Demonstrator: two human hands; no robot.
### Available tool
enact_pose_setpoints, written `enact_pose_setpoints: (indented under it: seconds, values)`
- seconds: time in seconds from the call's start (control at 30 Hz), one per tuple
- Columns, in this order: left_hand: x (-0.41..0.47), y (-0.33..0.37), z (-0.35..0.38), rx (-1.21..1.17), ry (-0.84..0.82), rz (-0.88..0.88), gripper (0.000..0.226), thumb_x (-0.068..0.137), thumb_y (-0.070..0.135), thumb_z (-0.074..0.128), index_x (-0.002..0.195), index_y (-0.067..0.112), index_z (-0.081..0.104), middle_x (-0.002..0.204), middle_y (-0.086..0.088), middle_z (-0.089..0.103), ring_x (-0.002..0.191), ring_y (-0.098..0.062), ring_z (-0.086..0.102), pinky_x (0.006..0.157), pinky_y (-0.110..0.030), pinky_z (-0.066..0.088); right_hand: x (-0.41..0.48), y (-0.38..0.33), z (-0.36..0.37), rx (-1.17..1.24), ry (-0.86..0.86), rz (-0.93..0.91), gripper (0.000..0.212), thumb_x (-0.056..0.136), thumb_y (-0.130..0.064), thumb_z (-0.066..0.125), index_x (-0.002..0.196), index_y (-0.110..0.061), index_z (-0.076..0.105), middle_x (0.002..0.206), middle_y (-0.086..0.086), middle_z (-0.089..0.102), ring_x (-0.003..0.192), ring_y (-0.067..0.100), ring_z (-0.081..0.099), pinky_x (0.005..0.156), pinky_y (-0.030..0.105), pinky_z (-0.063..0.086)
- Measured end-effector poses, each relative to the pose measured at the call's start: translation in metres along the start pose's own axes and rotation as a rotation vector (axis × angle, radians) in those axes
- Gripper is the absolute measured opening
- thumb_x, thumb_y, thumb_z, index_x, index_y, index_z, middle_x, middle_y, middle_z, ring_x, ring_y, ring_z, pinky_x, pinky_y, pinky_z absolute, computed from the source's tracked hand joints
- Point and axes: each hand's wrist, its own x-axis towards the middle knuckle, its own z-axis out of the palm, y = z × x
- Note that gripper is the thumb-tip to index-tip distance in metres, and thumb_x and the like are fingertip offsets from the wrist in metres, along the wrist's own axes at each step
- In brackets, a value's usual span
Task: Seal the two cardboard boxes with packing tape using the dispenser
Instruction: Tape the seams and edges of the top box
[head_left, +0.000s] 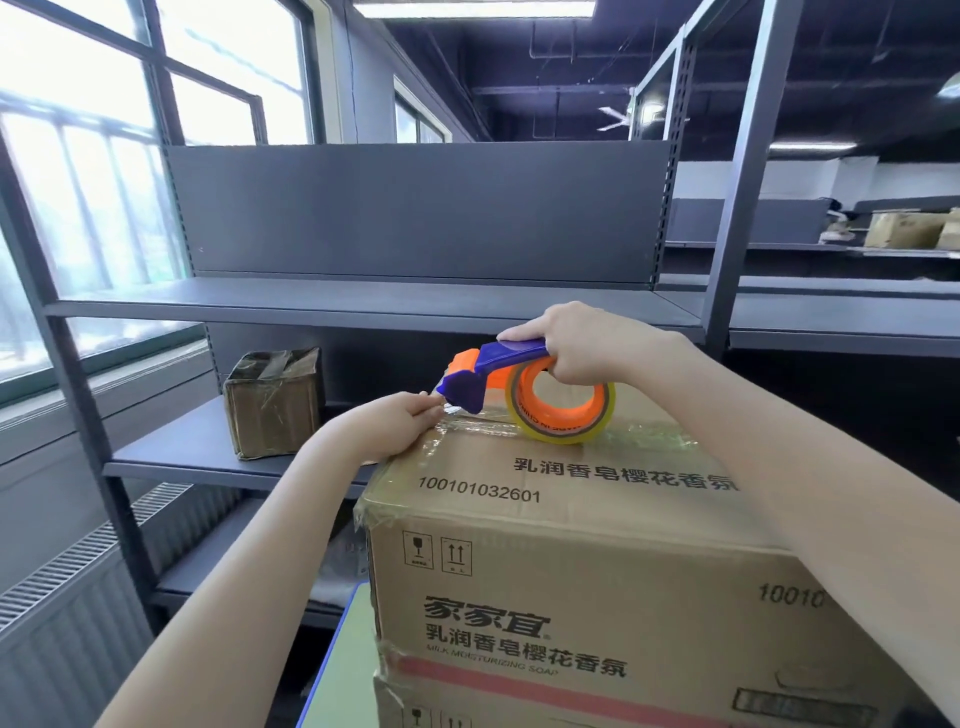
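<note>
**Head view: tape end held at the far-left edge of the top box**

The dispenser (470, 387) is set on the lid of the top box (571, 571), close to that box's far edge. Its purple handle is gripped by the right hand (587, 348), whose fingers are curled round it above the tape roll (563, 413). The dispenser's long axis is laid roughly along the far edge of the box, handle toward the box's right, cutter mouth toward its left. Just left of that mouth, at the far-left corner of the lid, the tape end (445, 410) is pinched between thumb and fingertips of the left hand (397, 421), which is thus the nearer hand to the free tape. Whether the end is already stuck down cannot be told.

The step in hand is judged to be the anchoring of the strip. The end would be pressed down at the left of the box while the dispenser is drawn away toward the right, along its own axis, so that tape is paid out across the lid.

The lower box (467, 701) is seen beneath the top box. A small box (275, 410), wrapped in tape, stands on a shelf (171, 460) beyond and left of the top box.
</note>
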Motion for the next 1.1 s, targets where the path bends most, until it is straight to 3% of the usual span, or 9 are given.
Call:
enact_pose_setpoints:
  seconds: [0.17,0.27,0.37,0.57,0.8,0.87,0.93,1.03,1.1]
  values:
    - [-0.005,0.005,0.002,-0.007,0.017,-0.026,0.045,0.101,0.038,0.033,0.144,0.026,0.035,0.145,0.002,0.042,0.132,-0.019,0.039,0.11,-0.034,0.027,0.0,0.006,0.001,0.027,-0.013,-0.034,0.061,0.089,-0.002,0.048,0.139,-0.035,0.039,0.108,-0.006,0.045,0.088,0.014,0.041,0.066,0.026,0.036]
    - [-0.007,0.003,0.001,-0.018,-0.018,-0.045,0.047,0.101,0.039,0.031,0.147,0.03,0.025,0.151,0.005,0.033,0.136,-0.017,0.034,0.113,-0.034,0.024,-0.007,0.025,-0.005,0.023,-0.001,-0.044,0.059,0.087,-0.002,0.046,0.135,-0.038,0.046,0.118,-0.006,0.056,0.084,0.014,0.046,0.07,0.025,0.045]
    - [-0.006,0.004,0.0,-0.016,-0.038,-0.06,0.048,0.101,0.041,0.03,0.147,0.034,0.019,0.153,0.01,0.026,0.139,-0.014,0.028,0.115,-0.034,0.019,-0.026,0.055,-0.018,0.019,-0.037,-0.002,0.059,0.087,-0.001,0.044,0.133,-0.037,0.048,0.124,-0.005,0.057,0.071,0.009,0.047,0.052,0.008,0.035]
    - [-0.004,0.004,0.001,-0.051,-0.044,-0.081,0.049,0.099,0.046,0.032,0.146,0.038,0.022,0.151,0.015,0.026,0.14,-0.012,0.025,0.117,-0.034,0.015,-0.042,0.075,-0.009,0.101,-0.003,-0.014,0.06,0.087,-0.004,0.047,0.134,-0.042,0.044,0.104,-0.011,0.046,0.089,0.013,0.047,0.075,0.023,0.039]
    - [-0.003,0.002,-0.001,-0.122,-0.079,-0.13,0.048,0.098,0.045,0.035,0.145,0.039,0.026,0.15,0.015,0.028,0.135,-0.01,0.032,0.113,-0.029,0.022,-0.061,0.104,-0.028,0.045,-0.049,0.029,0.063,0.085,0.002,0.044,0.132,-0.04,0.047,0.122,-0.005,0.058,0.07,0.011,0.051,0.054,0.019,0.037]
    - [-0.002,0.008,-0.001,-0.153,-0.093,-0.152,0.047,0.099,0.042,0.036,0.145,0.037,0.026,0.149,0.013,0.031,0.125,-0.009,0.04,0.104,-0.024,0.03,-0.065,0.104,-0.021,0.057,-0.056,0.016,0.062,0.085,0.002,0.045,0.132,-0.039,0.048,0.123,-0.003,0.059,0.074,0.015,0.053,0.055,0.02,0.039]
    - [-0.004,0.017,-0.003,-0.119,-0.11,-0.176,0.047,0.1,0.039,0.034,0.146,0.035,0.023,0.15,0.009,0.03,0.126,-0.013,0.041,0.108,-0.028,0.029,-0.065,0.103,-0.015,0.076,-0.031,0.013,0.06,0.086,0.001,0.045,0.131,-0.038,0.049,0.123,-0.001,0.059,0.082,0.018,0.054,0.062,0.022,0.041]
    - [-0.005,0.032,-0.004,-0.006,-0.125,-0.208,0.049,0.102,0.038,0.03,0.148,0.035,0.016,0.155,0.003,0.022,0.137,-0.021,0.033,0.115,-0.037,0.021,-0.064,0.101,-0.014,0.069,-0.01,0.02,0.059,0.087,0.0,0.046,0.131,-0.038,0.049,0.124,-0.001,0.057,0.09,0.018,0.051,0.074,0.026,0.043]
    - [-0.007,0.044,-0.003,0.179,-0.113,-0.227,0.054,0.102,0.037,0.029,0.151,0.028,0.008,0.158,-0.003,0.004,0.144,-0.025,0.016,0.116,-0.04,0.011,-0.063,0.101,-0.014,0.062,-0.018,0.03,0.06,0.086,0.001,0.045,0.131,-0.039,0.049,0.123,-0.001,0.057,0.091,0.02,0.053,0.074,0.029,0.045]
